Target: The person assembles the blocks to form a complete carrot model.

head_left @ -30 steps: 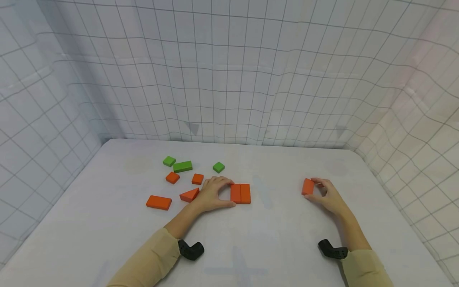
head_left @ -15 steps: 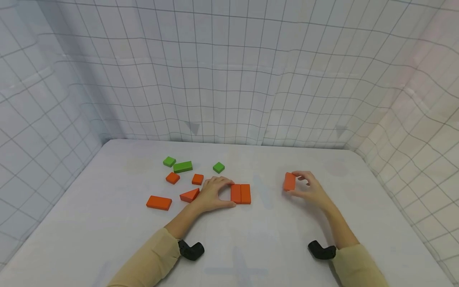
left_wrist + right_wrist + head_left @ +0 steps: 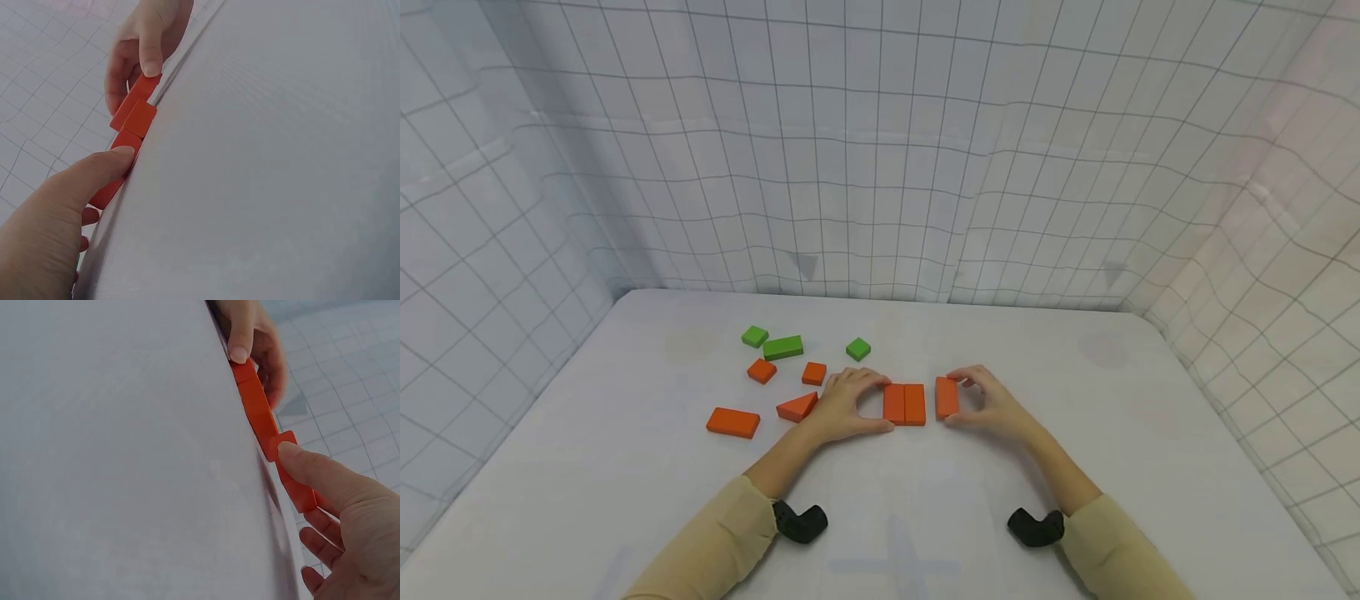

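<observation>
Two orange rectangular blocks lie side by side on the white table in the head view, the left block [image 3: 893, 404] touching the right block [image 3: 915, 405]. My left hand [image 3: 846, 407] pinches the left block by its far and near ends between fingers and thumb. A third orange block [image 3: 947, 398] is held in my right hand [image 3: 992, 406], thumb on its near end and fingers on its far end. A narrow gap separates it from the pair. In the right wrist view this held block [image 3: 295, 478] appears slightly raised above the table.
Left of my left hand lie an orange triangular block [image 3: 797, 407], a long orange block [image 3: 733, 422] and small orange blocks [image 3: 762, 371]. Farther back are a long green block [image 3: 782, 347] and small green blocks [image 3: 858, 348]. Grid-patterned curtains [image 3: 880, 167] surround the table [image 3: 1120, 417].
My right hand has lifted the third orange block and carried it left across the table, close to the pair. The left hand has stayed in place on its block.
</observation>
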A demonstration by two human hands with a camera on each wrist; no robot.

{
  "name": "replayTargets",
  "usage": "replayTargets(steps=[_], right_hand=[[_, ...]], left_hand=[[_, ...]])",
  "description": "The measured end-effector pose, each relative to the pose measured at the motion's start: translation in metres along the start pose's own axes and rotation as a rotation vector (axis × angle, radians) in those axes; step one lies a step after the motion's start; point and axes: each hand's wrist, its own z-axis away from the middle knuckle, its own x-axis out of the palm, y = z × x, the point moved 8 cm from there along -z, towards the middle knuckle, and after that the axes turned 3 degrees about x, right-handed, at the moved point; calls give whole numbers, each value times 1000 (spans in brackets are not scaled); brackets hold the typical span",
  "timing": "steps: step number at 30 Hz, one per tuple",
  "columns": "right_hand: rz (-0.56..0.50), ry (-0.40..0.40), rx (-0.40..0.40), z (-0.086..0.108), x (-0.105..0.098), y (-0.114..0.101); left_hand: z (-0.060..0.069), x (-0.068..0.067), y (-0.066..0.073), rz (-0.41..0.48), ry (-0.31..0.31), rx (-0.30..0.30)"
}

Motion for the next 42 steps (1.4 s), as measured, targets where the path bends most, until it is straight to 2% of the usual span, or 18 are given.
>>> replayTargets(steps=[9,21,26,31,38,42], right_hand=[[27,-23,-40,-5,14,-7],[30,-28,-66,-2,18,-10],[23,-32,-43,-2,19,-7],[-5,-47,22,-2,19,-2],[-39,-26,-19,-1,17,-7],[-45,-28,-14,-2,18,-7]], left_hand=[[-1,-1,0,-9,4,7],[-1,-1,1,-2,2,8],[-2,-1,2,-4,-1,9],[-2,0,2,1,-3,9],[-2,0,1,-1,6,16],[-1,0,0,-7,-13,-1]])
